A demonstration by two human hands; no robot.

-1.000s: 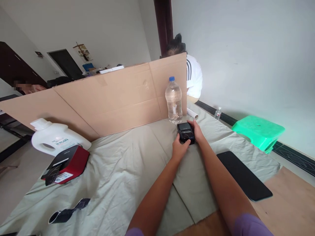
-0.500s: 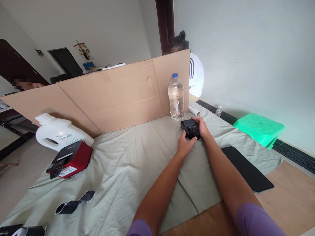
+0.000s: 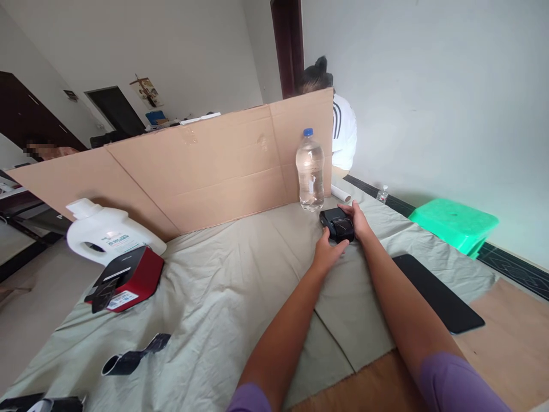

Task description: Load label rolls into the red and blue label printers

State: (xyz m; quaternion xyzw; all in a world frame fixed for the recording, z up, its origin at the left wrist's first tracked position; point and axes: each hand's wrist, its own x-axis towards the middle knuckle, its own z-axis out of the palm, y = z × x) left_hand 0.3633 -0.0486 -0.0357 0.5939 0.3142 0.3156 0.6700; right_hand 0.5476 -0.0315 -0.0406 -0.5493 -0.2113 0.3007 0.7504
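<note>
Both hands hold a small black boxy device [image 3: 337, 222], perhaps a portable printer, with a glossy panel on its near side. It appears to rest on the grey-green cloth [image 3: 240, 274]. My left hand [image 3: 328, 250] grips its near left corner, with thumb and fingers bent around the edge. On the right side my right hand [image 3: 357, 222] presses against it, fingers reaching to the back. Just behind the device stands a large clear water bottle [image 3: 310, 174] with a blue cap. A black tablet [image 3: 437, 293] lies right of my right forearm.
An upright cardboard sheet [image 3: 214, 171] runs behind the bottle. At left are a white jug [image 3: 115, 232], a red and black machine [image 3: 128, 280] and a black roll [image 3: 124, 363] with a loose tail. A white tube [image 3: 341, 193] and a green stool [image 3: 457, 226] are right; people sit beyond.
The whole view has shifted slightly, so everything appears a little further right. Both hands keep their hold on the black device, which has hardly moved relative to the bottle.
</note>
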